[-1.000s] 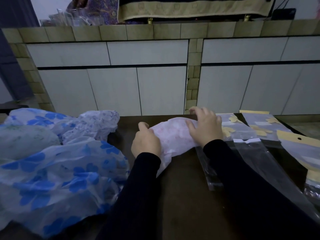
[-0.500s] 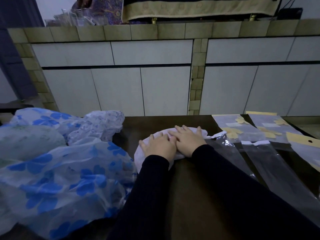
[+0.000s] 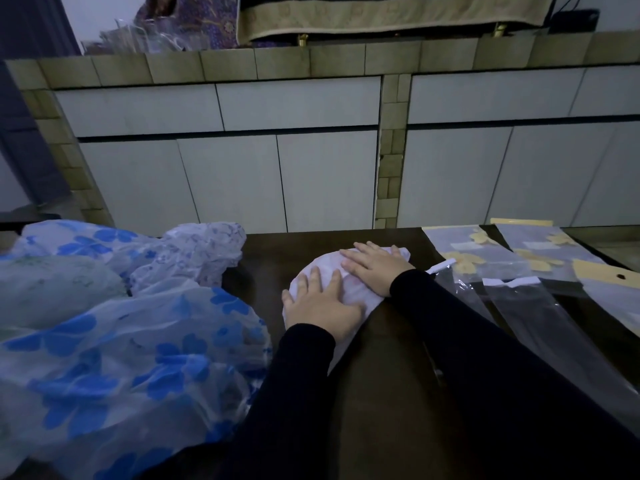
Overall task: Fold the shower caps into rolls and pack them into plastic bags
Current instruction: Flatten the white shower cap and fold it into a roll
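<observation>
Both palms flat on the pale shower cap (image 3: 330,271) at table (image 3: 388,393) centre, fingers straight, gripping nothing. Left hand (image 3: 320,304) covers its seven o'clock end, right hand (image 3: 375,268) its one o'clock end. Plastic bags (image 3: 512,306) wait at three o'clock, nearer the right.

You have one view only, a wide-angle camera worn on your head, looking forward and down over your own forearms. It faces the tiled counter front (image 3: 325,140) across the dark table (image 3: 391,393), whose near part fills the lower frame. Your left hand (image 3: 320,303) and right hand (image 3: 375,268) sit close below the lens, near centre (the wide lens bends the counter edge and stretches the sleeves at the bottom). With no second view, nothing is shared; the frame's left and right edges fall to this camera alone.
</observation>
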{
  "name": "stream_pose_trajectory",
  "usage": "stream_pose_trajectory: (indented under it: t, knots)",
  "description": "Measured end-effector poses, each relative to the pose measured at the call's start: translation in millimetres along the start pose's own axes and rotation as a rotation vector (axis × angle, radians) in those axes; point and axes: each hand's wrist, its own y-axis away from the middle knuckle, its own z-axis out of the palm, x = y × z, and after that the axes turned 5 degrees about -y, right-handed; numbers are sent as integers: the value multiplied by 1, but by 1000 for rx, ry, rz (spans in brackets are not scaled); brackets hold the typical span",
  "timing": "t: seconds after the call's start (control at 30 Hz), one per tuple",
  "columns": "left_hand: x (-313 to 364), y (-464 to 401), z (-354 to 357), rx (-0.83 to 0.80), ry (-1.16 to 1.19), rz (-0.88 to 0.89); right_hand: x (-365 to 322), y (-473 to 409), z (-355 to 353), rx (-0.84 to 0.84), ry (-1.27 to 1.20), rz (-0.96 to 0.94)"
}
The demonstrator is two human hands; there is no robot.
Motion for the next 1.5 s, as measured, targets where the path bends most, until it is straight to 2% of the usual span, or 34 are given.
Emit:
stream_pose_trajectory:
  t: [0.2,0.3,0.37,0.43,0.5,0.57,0.77,0.9,1.07,1.2,1.3,1.4,1.5]
  knots:
    - [4,8,8,35,-32,-25,-3,-1,-4,8,-12,3]
    - [10,10,7,40,3,-114,-9,6,-2,256,21,11]
    - [17,10,3,23,1,-168,-10,8,-4,386,44,108]
    - [24,10,0,37,-32,-179,-9,6,-6,308,0,209]
    - [25,9,0,65,-59,-164,-8,1,0,140,7,239]
    - [21,7,2,58,-41,-149,-6,-4,3,45,26,242]
    - [17,11,10,-2,-50,-145,1,-17,3,-14,8,197]
    - [19,13,7,27,3,-142,1,-12,-2,43,-32,133]
    - [18,11,3,108,104,-196,-8,7,-8,271,45,-74]
    - [19,13,-2,189,90,-258,-22,34,0,460,-157,-306]
    - [14,14,-5,208,141,-263,-23,60,2,397,-372,-435]
    - [10,13,-6,220,189,-223,-15,85,-1,279,-467,-482]
    - [9,13,-11,407,242,-188,-5,94,-2,248,-452,-443]
